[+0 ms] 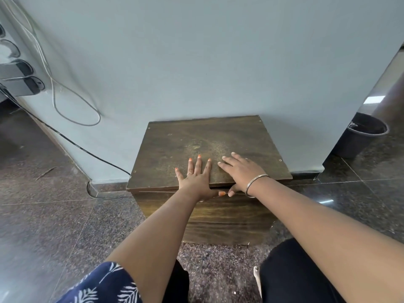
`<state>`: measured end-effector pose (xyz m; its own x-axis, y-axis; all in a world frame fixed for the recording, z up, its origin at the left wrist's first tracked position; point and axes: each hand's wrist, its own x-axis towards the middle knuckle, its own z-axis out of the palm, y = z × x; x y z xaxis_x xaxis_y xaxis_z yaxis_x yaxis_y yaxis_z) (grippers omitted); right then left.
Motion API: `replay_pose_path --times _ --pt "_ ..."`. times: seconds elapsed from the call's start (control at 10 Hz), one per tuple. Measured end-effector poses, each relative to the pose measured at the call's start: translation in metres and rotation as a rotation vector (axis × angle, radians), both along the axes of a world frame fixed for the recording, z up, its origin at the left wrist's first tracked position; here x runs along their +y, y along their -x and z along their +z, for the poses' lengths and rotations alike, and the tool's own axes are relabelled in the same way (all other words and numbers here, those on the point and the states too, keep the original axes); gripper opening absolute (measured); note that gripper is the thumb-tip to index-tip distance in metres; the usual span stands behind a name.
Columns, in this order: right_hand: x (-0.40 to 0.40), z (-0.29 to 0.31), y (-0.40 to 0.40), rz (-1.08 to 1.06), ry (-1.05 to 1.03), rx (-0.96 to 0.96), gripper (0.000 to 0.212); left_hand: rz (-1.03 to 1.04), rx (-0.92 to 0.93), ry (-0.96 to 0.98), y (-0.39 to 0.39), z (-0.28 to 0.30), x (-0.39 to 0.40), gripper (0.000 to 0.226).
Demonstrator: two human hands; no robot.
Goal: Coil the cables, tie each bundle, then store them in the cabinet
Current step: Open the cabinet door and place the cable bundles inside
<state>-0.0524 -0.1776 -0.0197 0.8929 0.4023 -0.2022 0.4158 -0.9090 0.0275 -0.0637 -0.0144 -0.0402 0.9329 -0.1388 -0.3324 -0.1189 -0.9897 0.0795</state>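
While palms press cabinet [209,147] top — fingers [197,166] flat, thumbs under lip.

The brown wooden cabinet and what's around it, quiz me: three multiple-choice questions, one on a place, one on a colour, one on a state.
1. Where does the dark round bin stand?
A. right of the brown wooden cabinet
B. on top of it
C. left of it

2. What colour is the bracelet on the right wrist?
A. red
B. silver
C. green

3. How is the left hand placed?
A. holding a cable
B. lifted in the air
C. fingers flat on the cabinet top

Answers: 1 A, the bin is on the floor at the right wall corner. 2 B, it is a thin metallic band. 3 C, fingers are spread on the top, like the right hand.
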Motion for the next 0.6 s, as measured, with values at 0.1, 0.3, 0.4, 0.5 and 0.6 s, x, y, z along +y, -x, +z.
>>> replay_pose_path --times 0.1,0.3,0.4,0.5,0.6 --pt "0.000 -0.005 -0.003 0.035 0.018 -0.009 0.094 -0.040 -0.059 -0.039 0.000 -0.004 -0.004 0.095" --pt "0.005 -0.021 0.005 0.048 0.051 -0.130 0.079 -0.152 -0.161 -0.165 0.003 -0.006 -0.003 0.078" --pt "0.003 -0.017 0.008 0.026 0.020 -0.094 0.077 -0.184 -0.157 -0.165 0.002 -0.004 0.002 0.076" --pt "0.000 -0.010 0.013 0.001 -0.127 -0.080 0.071 -0.155 -0.217 -0.056 0.005 -0.005 0.011 0.072" --pt "0.004 -0.001 0.019 -0.111 -0.291 -0.279 0.058 -0.075 -0.421 -0.003 0.007 -0.001 0.018 0.067"
